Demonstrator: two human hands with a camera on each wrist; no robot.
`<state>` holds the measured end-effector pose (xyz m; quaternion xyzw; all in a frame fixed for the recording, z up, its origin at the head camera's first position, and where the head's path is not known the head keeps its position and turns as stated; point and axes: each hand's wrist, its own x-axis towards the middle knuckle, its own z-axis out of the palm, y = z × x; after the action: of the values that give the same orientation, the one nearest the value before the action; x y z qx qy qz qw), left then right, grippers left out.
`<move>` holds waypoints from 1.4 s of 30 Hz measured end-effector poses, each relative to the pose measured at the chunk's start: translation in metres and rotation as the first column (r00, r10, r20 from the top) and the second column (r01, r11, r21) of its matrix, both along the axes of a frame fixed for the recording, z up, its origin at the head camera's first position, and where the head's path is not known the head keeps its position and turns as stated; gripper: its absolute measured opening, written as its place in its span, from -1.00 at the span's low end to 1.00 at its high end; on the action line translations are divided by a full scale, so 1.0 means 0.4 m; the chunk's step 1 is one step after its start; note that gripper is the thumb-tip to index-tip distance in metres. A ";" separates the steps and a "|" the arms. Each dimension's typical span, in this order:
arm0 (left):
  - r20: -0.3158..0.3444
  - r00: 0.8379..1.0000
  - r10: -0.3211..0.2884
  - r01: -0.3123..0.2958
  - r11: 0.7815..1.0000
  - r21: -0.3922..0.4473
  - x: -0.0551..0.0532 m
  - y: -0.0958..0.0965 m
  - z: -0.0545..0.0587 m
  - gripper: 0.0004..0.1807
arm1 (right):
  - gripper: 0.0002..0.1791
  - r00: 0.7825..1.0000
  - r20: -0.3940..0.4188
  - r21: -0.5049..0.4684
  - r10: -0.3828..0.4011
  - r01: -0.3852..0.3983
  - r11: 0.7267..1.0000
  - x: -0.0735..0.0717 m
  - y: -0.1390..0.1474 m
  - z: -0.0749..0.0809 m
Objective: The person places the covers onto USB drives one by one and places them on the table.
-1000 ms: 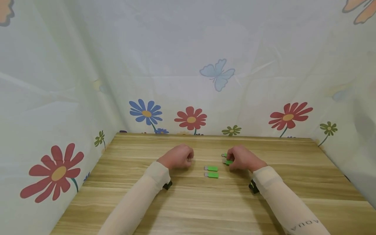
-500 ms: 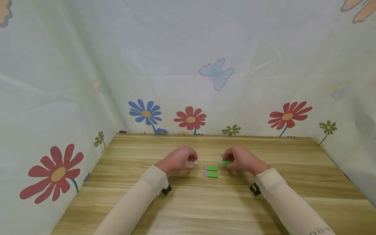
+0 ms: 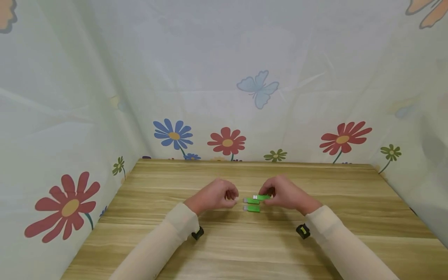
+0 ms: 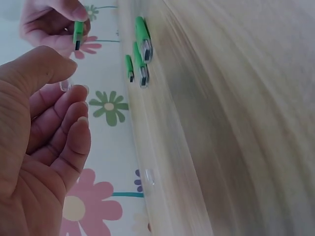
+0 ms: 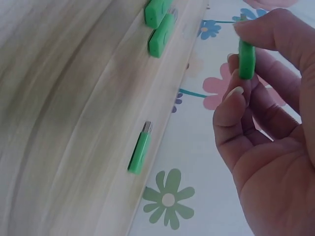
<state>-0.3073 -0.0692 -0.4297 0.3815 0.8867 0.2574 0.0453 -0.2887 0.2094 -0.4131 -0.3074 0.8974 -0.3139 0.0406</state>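
Note:
My right hand (image 3: 285, 193) pinches a green USB stick (image 3: 263, 197) between thumb and fingers. Its bare metal plug points left, toward my left hand (image 3: 213, 196). Seen from the left wrist, thumb and forefinger of that left hand pinch a small clear cap (image 4: 65, 86), a short gap away from the held stick. Below and between the hands, two green USB sticks with clear caps lie side by side on the table, the nearer stick (image 3: 254, 209) and the farther stick (image 3: 247, 200). Another uncapped green stick (image 5: 140, 151) lies farther back, hidden behind my right hand in the head view.
A loose clear cap (image 4: 150, 177) lies on the wooden table (image 3: 224, 249) toward its far side. A flowered curtain (image 3: 196, 77) hangs behind the table and along both sides.
My right hand has lifted a green USB stick from the table and brought it left, above the capped pair. My left hand has moved right with the clear cap.

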 end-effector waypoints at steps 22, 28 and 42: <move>0.051 0.997 -0.059 0.051 0.988 0.147 0.028 0.028 0.010 -0.86 | -0.82 0.993 0.008 -0.146 0.115 -0.112 0.983 0.023 -0.028 -0.004; 0.044 0.997 -0.063 0.056 0.987 0.151 0.030 0.033 0.011 -0.89 | -0.82 0.992 0.006 -0.158 0.122 -0.120 0.980 0.019 -0.029 -0.012; 0.041 0.997 -0.071 0.063 0.983 0.172 0.031 0.038 0.007 -0.90 | -0.83 0.992 0.003 -0.154 0.124 -0.122 0.980 0.028 -0.034 -0.003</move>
<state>-0.2950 -0.0540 -0.4270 0.4073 0.8468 0.3396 0.0420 -0.2774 0.1959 -0.4142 -0.3626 0.8495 -0.3809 0.0420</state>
